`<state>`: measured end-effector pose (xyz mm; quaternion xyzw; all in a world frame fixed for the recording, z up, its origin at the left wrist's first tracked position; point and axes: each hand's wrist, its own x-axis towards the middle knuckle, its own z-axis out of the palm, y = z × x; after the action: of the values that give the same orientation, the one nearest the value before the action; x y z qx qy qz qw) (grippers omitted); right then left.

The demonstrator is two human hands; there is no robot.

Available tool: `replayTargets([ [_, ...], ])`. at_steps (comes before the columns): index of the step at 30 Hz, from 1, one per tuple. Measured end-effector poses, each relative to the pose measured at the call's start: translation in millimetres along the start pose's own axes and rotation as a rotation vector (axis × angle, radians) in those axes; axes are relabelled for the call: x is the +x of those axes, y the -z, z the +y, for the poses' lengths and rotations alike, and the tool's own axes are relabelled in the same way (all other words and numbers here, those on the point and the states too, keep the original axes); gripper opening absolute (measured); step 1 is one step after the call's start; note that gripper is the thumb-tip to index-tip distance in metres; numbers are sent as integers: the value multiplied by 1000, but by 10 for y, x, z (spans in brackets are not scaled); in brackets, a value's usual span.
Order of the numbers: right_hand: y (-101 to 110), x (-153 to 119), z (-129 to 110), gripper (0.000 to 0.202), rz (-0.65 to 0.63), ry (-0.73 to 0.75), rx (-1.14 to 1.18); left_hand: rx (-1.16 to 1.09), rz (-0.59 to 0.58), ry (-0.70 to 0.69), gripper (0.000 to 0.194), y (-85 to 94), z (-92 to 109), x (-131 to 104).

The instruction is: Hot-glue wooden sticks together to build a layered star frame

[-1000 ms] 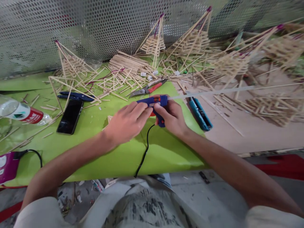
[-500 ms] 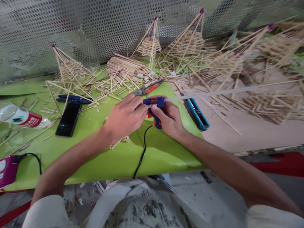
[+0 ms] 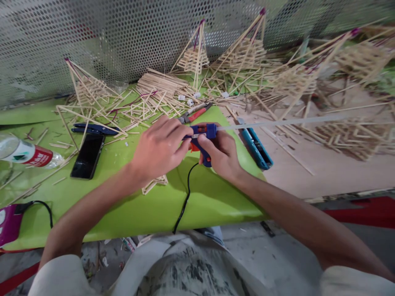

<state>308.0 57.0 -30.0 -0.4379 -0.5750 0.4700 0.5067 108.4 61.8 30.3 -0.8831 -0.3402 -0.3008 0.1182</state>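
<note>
A blue hot glue gun [image 3: 211,130] with an orange trigger is held over the green table, a long clear glue stick [image 3: 262,124] jutting from its back to the right. My right hand [image 3: 224,153] wraps round its handle. At the front end, the bent fingers of my left hand [image 3: 162,146] close on the gun; its nozzle is hidden behind them. A black cord [image 3: 187,195] runs down from the handle. Below my left wrist lies a small frame of glued wooden sticks [image 3: 155,183], partly covered. Red-handled pliers [image 3: 197,114] lie just beyond my hands.
A phone [image 3: 88,157], dark blue folded tool [image 3: 95,129] and plastic bottle [image 3: 33,156] are at left. A teal utility knife [image 3: 256,146] lies right. Loose sticks [image 3: 162,85] and stick pyramids [image 3: 194,59] fill the back, before a perforated metal screen [image 3: 123,37]. A purple box [image 3: 10,224] sits front left.
My left hand has shifted slightly left, its knuckles raised, with fingertips still at the gun's front. The glue gun has moved a little to the right in my right hand.
</note>
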Motion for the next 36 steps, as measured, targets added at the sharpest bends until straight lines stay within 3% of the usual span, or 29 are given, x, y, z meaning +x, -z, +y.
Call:
replayTargets([
  [5,-15,-1,9,57,9,-1,-12,-94,-8,173,6,-57,7,-6],
  [12,5,-31,27,49,4,28,-67,-156,-7,311,45,-77,-24,6],
  [21,4,-81,43,50,13,61,-72,-205,-47,296,73,-116,-112,-26],
  [36,6,-124,7,41,34,110,-122,-235,-88,290,95,-64,-136,-18],
])
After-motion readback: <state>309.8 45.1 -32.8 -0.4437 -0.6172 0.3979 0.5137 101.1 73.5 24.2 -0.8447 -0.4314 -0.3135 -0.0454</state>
